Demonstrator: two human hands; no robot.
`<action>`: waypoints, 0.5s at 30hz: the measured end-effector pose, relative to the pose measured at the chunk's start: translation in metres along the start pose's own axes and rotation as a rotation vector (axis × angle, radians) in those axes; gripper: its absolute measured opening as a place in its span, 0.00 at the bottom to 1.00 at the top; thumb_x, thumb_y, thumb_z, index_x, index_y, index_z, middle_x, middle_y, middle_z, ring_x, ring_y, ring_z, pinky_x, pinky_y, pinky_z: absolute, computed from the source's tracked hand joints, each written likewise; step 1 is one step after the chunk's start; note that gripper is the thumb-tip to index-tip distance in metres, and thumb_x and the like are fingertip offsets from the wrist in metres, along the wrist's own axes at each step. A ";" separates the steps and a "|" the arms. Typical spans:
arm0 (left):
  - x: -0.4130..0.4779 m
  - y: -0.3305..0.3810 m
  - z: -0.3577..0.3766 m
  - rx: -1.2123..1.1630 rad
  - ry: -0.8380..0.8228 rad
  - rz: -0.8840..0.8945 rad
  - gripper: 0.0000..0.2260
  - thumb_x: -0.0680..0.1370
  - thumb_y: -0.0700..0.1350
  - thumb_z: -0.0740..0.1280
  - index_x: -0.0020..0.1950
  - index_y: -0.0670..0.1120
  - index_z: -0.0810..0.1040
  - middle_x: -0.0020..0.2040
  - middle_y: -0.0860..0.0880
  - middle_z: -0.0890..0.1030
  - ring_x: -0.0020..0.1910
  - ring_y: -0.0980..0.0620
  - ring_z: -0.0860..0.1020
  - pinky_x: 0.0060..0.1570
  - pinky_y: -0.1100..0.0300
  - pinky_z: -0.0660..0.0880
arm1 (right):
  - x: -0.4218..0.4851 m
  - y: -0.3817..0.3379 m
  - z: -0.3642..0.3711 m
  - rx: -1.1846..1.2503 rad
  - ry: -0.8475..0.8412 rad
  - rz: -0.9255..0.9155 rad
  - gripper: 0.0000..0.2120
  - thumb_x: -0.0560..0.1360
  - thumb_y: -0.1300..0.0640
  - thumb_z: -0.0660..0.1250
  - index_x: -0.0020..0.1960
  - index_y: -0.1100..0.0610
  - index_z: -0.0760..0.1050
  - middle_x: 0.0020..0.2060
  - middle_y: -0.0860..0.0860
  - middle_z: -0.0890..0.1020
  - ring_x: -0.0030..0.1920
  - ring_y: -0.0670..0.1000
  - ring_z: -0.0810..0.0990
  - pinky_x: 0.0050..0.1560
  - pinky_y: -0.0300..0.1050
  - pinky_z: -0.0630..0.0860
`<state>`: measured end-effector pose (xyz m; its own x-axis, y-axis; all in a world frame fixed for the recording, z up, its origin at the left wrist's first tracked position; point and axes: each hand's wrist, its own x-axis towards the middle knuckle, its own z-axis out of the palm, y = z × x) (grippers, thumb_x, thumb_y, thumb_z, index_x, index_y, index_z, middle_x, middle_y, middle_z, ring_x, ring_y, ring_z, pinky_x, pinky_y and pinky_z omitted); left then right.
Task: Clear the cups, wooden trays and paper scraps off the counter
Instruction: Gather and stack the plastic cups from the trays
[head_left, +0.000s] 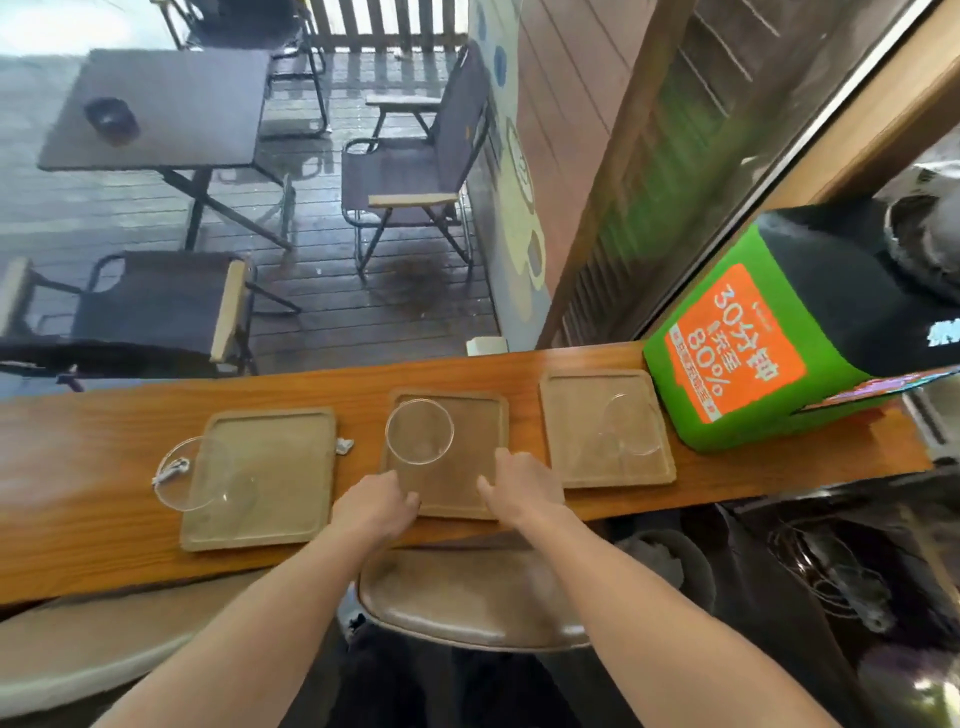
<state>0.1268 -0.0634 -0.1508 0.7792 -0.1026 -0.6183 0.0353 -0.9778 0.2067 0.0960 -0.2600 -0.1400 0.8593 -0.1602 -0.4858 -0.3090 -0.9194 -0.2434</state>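
Three square wooden trays lie in a row on the wooden counter. The left tray has a clear cup tipped on its side over its left edge, with a white paper scrap at the cup's rim. A second paper scrap lies just right of this tray. The middle tray carries an upright clear cup. The right tray holds a cup lying on its side. My left hand and my right hand grip the middle tray's near corners.
A green and orange padded box sits on the counter's right end, close to the right tray. A brown stool seat stands below the counter's near edge. Beyond the counter, through a window, are folding chairs and a dark table.
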 end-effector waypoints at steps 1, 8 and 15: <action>0.003 -0.006 -0.002 -0.019 -0.005 -0.020 0.16 0.79 0.56 0.59 0.57 0.45 0.75 0.52 0.45 0.80 0.48 0.45 0.79 0.47 0.52 0.78 | 0.003 -0.004 0.003 0.000 -0.006 0.000 0.22 0.78 0.41 0.60 0.64 0.56 0.71 0.52 0.54 0.81 0.49 0.56 0.81 0.45 0.51 0.78; 0.026 -0.030 -0.010 -0.308 0.021 -0.056 0.21 0.75 0.52 0.69 0.62 0.46 0.66 0.58 0.44 0.76 0.51 0.45 0.77 0.50 0.48 0.78 | 0.034 -0.031 0.015 0.430 -0.137 -0.038 0.36 0.71 0.48 0.75 0.73 0.51 0.60 0.70 0.53 0.70 0.66 0.54 0.72 0.61 0.50 0.74; 0.034 -0.023 -0.022 -0.604 0.068 0.119 0.36 0.72 0.50 0.76 0.73 0.56 0.59 0.65 0.50 0.73 0.61 0.50 0.73 0.54 0.56 0.71 | 0.045 -0.051 0.006 0.653 -0.115 -0.092 0.39 0.67 0.48 0.79 0.71 0.45 0.62 0.61 0.43 0.72 0.58 0.44 0.70 0.48 0.35 0.66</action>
<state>0.1663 -0.0402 -0.1602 0.8370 -0.1733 -0.5190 0.2783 -0.6819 0.6764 0.1482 -0.2184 -0.1548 0.8561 -0.0188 -0.5164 -0.4508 -0.5158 -0.7285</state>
